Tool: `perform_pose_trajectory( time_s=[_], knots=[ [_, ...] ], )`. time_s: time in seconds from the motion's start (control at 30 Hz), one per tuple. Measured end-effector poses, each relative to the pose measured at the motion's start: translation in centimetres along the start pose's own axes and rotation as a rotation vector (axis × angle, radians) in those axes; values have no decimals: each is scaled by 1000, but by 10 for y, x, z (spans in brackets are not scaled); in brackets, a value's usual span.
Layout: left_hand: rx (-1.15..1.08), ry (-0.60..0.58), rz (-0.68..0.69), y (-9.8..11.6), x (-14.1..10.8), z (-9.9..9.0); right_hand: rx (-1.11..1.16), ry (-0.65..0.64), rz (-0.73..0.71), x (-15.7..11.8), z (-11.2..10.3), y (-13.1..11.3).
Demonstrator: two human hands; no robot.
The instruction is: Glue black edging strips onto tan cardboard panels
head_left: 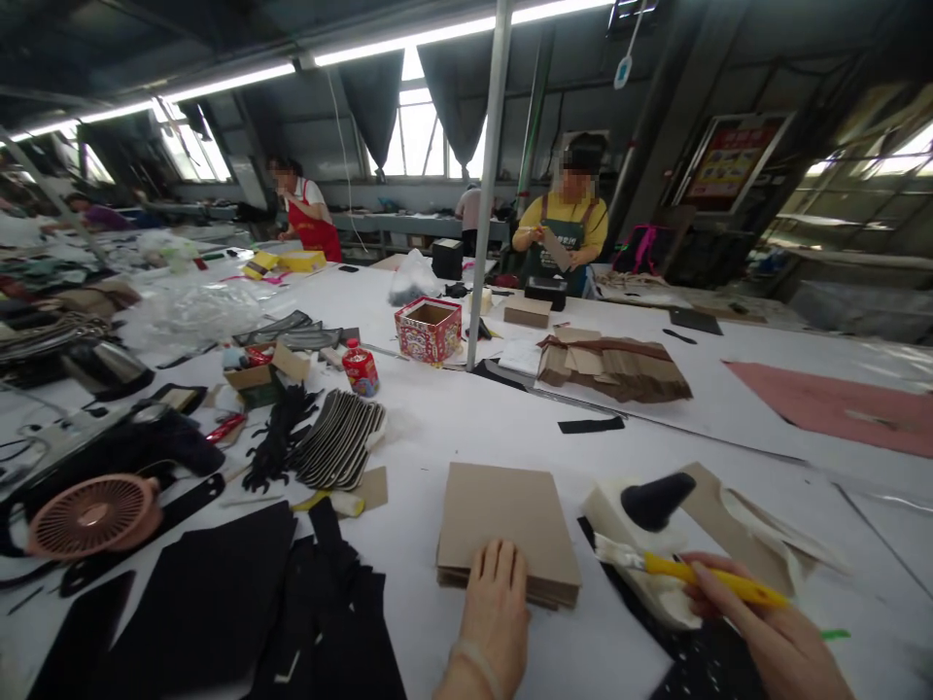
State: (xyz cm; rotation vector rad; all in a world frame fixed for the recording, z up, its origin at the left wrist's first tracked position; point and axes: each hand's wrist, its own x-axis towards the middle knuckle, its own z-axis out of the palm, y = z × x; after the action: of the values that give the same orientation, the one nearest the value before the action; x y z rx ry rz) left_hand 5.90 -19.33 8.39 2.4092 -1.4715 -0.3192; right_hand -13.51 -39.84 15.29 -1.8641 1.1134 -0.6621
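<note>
My left hand (pixel 498 608) lies on the near edge of a squared stack of brown cardboard sheets (pixel 502 501). Its fingers are stretched flat over the top sheet, and the thumb is hidden. A paintbrush (pixel 663 567) with a yellow handle and pale bristles is gripped in my right hand (pixel 762 622). The bristles point left, close to a whitish container (pixel 608 501) with a black cone-shaped part (pixel 657 502) on top. Behind the brush lie a brown board (pixel 710 491) and a curled pale strip (pixel 773 530).
Black sheets (pixel 204 593) and a pink fan (pixel 94 515) lie at left. Beyond them are a pile of curved strips (pixel 339 437) and a red jar (pixel 360 367). A metal pole (pixel 487 185) rises mid-table near a patterned box (pixel 429 331). A co-worker (pixel 561 224) stands across.
</note>
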Motion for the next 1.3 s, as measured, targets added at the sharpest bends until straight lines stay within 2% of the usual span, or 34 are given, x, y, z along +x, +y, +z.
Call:
perform_pose_trajectory(
  time_s=[0.07, 0.17, 0.27, 0.37, 0.5, 0.63, 0.73, 0.87, 0.93, 1.03, 1.17, 1.23, 1.3],
  knots=[
    [32, 43, 15, -3, -1, 9, 242, -164, 59, 6, 33, -32],
    [95, 147, 59, -8, -2, 24, 435, -388, 45, 14, 89, -71],
    [175, 276, 107, -13, -2, 37, 456, -567, 36, 20, 137, -93],
    [229, 400, 122, -18, 2, 50, 412, -695, 42, 25, 171, -101],
    [261, 563, 114, -24, 10, 72, 334, -738, 29, 37, 203, -101],
    [256, 686, 139, -30, 16, 91, 288, -605, -12, 66, 220, -99],
    [224, 678, 131, -32, 18, 95, 265, -477, -26, 87, 221, -97],
    [140, 458, 40, -30, 17, 89, 232, -424, -24, 100, 204, -89],
    [139, 361, 29, -28, 16, 83, 201, -400, -14, 103, 186, -79],
    [157, 271, 26, -24, 16, 69, 131, -326, -2, 110, 147, -63],
    [110, 280, 3, -20, 18, 42, 28, -244, -42, 113, 97, -57],
    [88, 263, 15, -18, 20, 28, -26, -255, -124, 103, 83, -62],
    [92, 208, 27, -17, 22, 16, -137, -340, -305, 84, 77, -69]
  ],
)
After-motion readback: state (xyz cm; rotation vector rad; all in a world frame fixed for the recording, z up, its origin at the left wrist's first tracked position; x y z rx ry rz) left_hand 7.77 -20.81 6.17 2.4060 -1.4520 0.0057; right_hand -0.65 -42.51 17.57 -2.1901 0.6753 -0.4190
